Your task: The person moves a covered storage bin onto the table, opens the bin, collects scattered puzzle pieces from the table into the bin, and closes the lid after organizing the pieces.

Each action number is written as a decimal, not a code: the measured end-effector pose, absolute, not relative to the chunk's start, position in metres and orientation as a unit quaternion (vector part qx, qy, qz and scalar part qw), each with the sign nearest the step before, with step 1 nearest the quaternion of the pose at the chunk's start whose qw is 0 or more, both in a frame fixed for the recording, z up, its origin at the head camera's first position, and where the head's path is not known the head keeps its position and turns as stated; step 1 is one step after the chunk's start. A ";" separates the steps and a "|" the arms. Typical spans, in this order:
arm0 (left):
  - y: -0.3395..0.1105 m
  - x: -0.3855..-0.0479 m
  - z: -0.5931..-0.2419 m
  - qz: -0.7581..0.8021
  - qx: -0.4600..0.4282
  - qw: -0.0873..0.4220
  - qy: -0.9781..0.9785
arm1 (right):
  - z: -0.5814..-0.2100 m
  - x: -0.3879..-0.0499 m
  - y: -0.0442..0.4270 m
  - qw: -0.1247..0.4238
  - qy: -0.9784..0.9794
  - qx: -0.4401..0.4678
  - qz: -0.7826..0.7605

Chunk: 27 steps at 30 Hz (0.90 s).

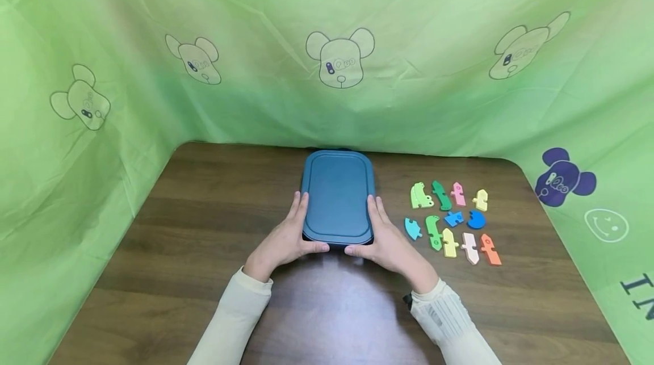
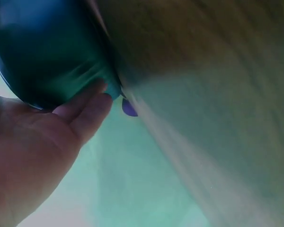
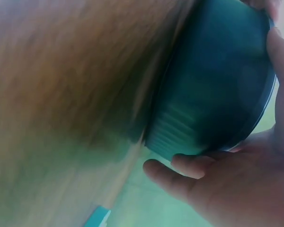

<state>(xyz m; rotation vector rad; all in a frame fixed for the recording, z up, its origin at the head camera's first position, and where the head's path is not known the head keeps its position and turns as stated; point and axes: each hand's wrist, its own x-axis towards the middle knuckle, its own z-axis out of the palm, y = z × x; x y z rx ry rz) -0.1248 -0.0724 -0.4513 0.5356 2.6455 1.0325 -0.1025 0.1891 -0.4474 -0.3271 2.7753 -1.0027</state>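
Note:
A dark blue rectangular box with a lid (image 1: 338,194) rests on the table, its long side running away from me. My left hand (image 1: 283,243) grips its near left corner, thumb across the front and fingers along the side. On the near right corner, my right hand (image 1: 388,243) holds it in the same way. The left wrist view shows the box's ribbed side wall (image 2: 52,56) against the fingers. In the right wrist view the fingers lie along the opposite wall (image 3: 208,85). What is inside the box is hidden by the lid.
Several colourful puzzle pieces lie to the right of the box, among them a light green one (image 1: 420,196), a blue round one (image 1: 476,219) and an orange one (image 1: 490,250). A green printed curtain (image 1: 255,109) surrounds the brown wooden table (image 1: 204,212).

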 end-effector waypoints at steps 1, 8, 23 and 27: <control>-0.072 -0.125 -0.451 0.360 0.182 0.129 0.906 | -0.448 -0.103 0.189 0.088 0.929 -0.111 -0.342; -0.072 -0.125 -0.452 0.380 0.176 0.134 0.898 | -0.448 -0.104 0.190 0.094 0.917 -0.107 -0.373; -0.075 -0.124 -0.450 0.380 0.182 0.122 0.899 | -0.443 -0.103 0.189 0.087 0.911 -0.101 -0.391; -0.075 -0.124 -0.447 0.378 0.183 0.120 0.900 | -0.443 -0.103 0.189 0.081 0.912 -0.099 -0.389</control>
